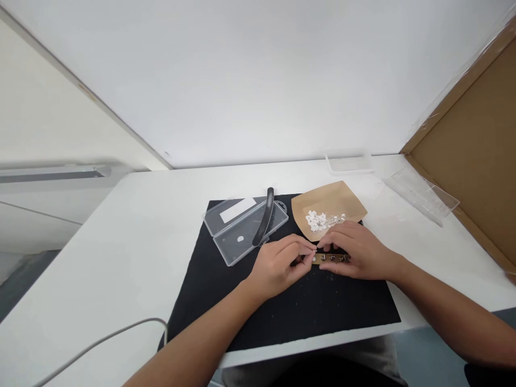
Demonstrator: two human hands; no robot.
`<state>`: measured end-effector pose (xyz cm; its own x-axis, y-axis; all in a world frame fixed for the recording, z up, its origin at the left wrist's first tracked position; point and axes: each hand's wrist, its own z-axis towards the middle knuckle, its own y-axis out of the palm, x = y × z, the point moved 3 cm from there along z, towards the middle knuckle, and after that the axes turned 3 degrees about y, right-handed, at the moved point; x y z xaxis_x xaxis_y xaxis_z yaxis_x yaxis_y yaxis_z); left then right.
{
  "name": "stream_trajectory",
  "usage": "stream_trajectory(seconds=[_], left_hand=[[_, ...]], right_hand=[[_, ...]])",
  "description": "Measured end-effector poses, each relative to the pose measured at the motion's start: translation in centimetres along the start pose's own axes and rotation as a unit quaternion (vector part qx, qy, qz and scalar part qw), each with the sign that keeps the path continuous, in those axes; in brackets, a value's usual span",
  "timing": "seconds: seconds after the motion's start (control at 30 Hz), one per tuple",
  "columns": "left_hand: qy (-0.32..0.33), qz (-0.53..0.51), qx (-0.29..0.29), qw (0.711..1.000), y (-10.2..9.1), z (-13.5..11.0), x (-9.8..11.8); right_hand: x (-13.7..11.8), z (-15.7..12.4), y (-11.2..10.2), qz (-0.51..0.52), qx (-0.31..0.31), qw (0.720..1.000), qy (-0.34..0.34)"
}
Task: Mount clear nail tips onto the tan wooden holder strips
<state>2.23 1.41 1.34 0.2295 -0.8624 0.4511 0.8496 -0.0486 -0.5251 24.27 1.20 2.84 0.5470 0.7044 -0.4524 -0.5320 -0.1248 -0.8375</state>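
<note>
While the left hand (278, 264) is pinching a tiny piece (315, 250), the right hand (357, 251), fingers parted, is straddling a brown strip (318, 260) already bearing metal fittings (332, 258); beyond it, white pieces (317, 221) are remaining in a kraft-paper tray (342, 200).
</note>
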Motion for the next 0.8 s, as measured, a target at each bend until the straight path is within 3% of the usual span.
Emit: stream_trajectory(seconds=[0.17, 0.43, 0.63, 0.8], left_hand=[[-0.052, -0.034, 0.056, 0.997, 0.47, 0.19, -0.05], [-0.097, -0.054, 0.063, 0.992, 0.56, 0.6, 0.48], [-0.106, -0.072, 0.064, 0.99, 0.63, 0.41, 0.15], [-0.086, -0.09, 0.052, 0.991, 0.64, 0.53, 0.58]], right_hand=[[-0.51, 0.42, 0.62, 0.037, 0.04, 0.998, 0.005], [-0.51, 0.67, 0.84, 0.058, 0.094, 0.991, 0.073], [-0.51, 0.85, 0.92, 0.099, 0.081, 0.983, 0.133], [-0.68, 0.9, 0.86, 0.118, 0.069, 0.985, 0.106]])
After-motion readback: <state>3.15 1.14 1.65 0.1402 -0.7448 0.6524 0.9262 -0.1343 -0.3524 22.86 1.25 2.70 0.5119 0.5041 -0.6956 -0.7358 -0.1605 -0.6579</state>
